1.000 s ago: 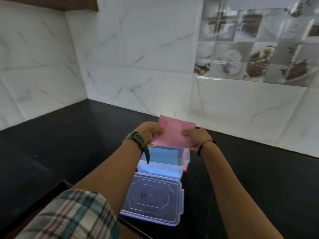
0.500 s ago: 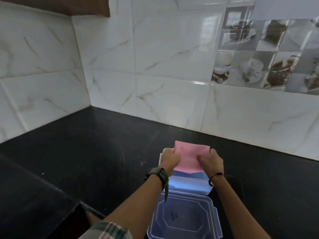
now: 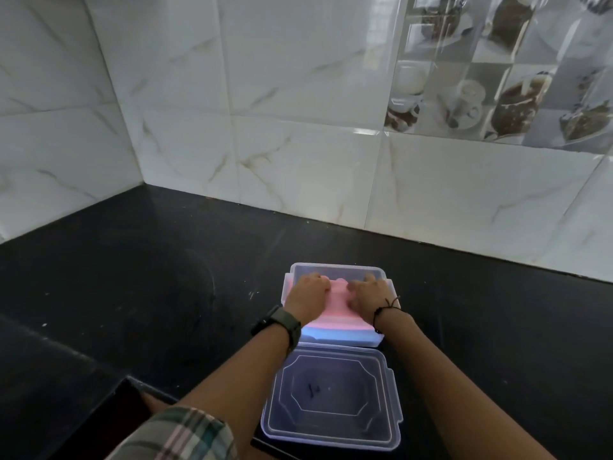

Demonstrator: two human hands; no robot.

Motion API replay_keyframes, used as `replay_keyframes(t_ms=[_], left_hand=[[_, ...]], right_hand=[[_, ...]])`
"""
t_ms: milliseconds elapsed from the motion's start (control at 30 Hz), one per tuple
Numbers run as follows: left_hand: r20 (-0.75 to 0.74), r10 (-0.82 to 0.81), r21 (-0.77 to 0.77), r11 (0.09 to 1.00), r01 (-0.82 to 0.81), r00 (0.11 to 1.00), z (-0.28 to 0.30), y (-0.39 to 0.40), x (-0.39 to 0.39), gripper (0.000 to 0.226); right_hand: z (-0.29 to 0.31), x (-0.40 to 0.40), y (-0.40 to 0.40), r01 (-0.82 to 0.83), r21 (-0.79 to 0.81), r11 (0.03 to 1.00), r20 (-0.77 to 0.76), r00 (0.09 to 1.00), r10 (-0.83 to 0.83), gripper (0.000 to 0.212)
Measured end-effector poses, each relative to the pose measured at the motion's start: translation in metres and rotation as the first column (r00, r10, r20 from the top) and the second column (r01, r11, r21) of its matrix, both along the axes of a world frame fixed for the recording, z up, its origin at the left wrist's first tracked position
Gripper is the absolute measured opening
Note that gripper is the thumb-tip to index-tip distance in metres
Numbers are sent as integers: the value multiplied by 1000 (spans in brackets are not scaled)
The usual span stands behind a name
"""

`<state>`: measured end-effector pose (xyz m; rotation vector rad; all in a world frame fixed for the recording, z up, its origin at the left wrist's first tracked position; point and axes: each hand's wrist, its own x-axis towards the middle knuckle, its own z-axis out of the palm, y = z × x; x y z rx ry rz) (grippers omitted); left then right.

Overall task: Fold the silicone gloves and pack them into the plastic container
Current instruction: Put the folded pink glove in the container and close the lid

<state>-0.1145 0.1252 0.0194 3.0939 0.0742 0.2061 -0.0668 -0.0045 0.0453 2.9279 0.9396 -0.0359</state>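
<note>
No text, label, brand, number or sign can be read anywhere.

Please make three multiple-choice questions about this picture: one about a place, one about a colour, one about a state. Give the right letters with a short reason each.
1. Where does the lid lie?
A. on the container
B. on the countertop, nearer the person than the container
C. against the wall

2. What colour is the folded glove?
A. green
B. yellow
C. pink

3. What is the state of the plastic container?
A. open, both hands pressing inside
B. closed
C. tipped over

Answers: 1 B, the lid lies flat in front of the container. 2 C, pink shows between the left hand and right hand. 3 A, the top is uncovered.
</note>
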Motion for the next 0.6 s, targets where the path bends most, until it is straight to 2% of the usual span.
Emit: replay_keyframes(t_ms=[67,133,167,233,300,333,367,400,467,533,600], left_hand=[[25,-38,-51,998,39,999,8,5,-4,34],[187,-98,-122,985,122,977,11,12,-22,37],[285,-168,-69,978,195,944,11,16,-37,37],[366,-345,73,936,343,864,4,27,-74,28],[283,-525,152,851,503,803,-10,40,-113,19],[195,-583,168,812,558,789,-17,47,-130,21],[107,-610,190,787,586,785,-23,52,-144,26],[31,-625,221,765,604,780,-29,57,-153,29],[-92,-616,258,744,617,782,-39,65,-163,35],[-182,-555,256,770,584,812,-46,70,-165,45],[-245,-494,245,801,547,834,-54,72,-163,49]], right_hand=[[3,-3,-8,-18,116,993,-11,1000,19,38],[3,-15,-23,-71,307,949,86,995,47,39],[2,-25,-34,-146,387,911,172,982,84,35],[-2,-47,-61,-387,416,823,324,909,263,28],[-15,-65,-93,-589,236,773,381,788,484,30],[-22,-72,-106,-632,124,765,314,756,574,31],[-31,-76,-117,-641,27,767,184,758,626,34],[-41,-75,-128,-633,-59,772,49,770,636,39],[-58,-69,-144,-615,-169,770,-91,788,609,46],[-60,-66,-151,-627,-219,748,-121,778,617,47],[-61,-62,-152,-659,-227,717,-56,744,666,46]])
